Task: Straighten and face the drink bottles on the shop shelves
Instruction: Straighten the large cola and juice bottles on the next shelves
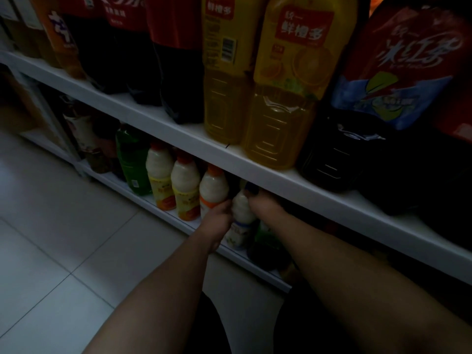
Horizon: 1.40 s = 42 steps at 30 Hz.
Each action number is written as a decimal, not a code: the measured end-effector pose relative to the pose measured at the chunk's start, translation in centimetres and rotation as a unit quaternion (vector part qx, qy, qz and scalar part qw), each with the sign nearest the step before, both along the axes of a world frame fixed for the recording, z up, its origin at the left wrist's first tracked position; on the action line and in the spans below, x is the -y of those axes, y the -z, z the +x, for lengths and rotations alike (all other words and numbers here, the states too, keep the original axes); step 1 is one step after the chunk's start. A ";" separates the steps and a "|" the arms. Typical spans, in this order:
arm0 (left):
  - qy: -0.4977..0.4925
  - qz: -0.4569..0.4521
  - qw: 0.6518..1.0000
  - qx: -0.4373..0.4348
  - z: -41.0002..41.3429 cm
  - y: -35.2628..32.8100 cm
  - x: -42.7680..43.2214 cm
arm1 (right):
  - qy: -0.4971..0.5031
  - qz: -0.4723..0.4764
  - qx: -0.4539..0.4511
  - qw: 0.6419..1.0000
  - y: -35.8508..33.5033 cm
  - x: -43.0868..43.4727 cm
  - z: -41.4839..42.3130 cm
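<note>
Two bare forearms reach from the camera down to the lower shelf (176, 218), where the left grip (219, 215) wraps the side of a milky white bottle (241, 208) and the right grip (265, 205) closes round its neck. This bottle stands just right of three orange-capped bottles (185, 185). The step looks like facing this one bottle, and next it likely wants a twist until its label looks outward, in line with those neighbours.
</note>
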<state>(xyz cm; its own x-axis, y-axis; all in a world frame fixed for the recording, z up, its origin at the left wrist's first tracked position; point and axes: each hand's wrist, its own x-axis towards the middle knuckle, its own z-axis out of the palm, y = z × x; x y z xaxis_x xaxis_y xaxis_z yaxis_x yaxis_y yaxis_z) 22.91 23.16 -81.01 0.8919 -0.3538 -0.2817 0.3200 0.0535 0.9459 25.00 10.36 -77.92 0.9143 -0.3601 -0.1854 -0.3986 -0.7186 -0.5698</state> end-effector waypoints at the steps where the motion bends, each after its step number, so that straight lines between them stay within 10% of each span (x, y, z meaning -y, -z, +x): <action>1: -0.002 0.004 1.000 0.001 -0.1 0.0 -0.1 | 0.012 -0.021 0.010 1.000 0.2 -0.2 0.1; 11: 0.017 0.123 0.988 0.095 -0.9 -0.6 -0.6 | 0.019 0.001 0.080 0.997 -2.5 -1.8 -4.3; 16: -0.023 0.323 0.887 0.329 -2.7 -3.1 0.0 | -0.171 -0.082 0.096 0.977 -7.6 0.8 -14.6; 20: -0.083 0.264 0.836 0.474 -6.6 -8.8 3.5 | -0.115 -0.121 0.268 0.949 -15.6 5.3 -20.3; 27: -0.090 0.092 0.856 0.501 -12.7 -18.2 12.5 | 0.021 -0.306 0.504 0.807 -29.3 11.9 -22.3; 34: -0.080 0.143 0.875 0.455 -15.7 -18.3 17.9 | 0.014 -0.361 0.383 0.850 -34.2 12.9 -20.4; 38: -0.091 0.172 0.868 0.456 -16.4 -17.1 19.0 | 0.046 -0.213 0.267 0.939 -35.7 13.7 -19.3; 42: -0.133 0.200 0.854 0.462 -16.3 -16.7 19.6 | 0.092 -0.138 0.294 0.941 -36.3 14.5 -17.6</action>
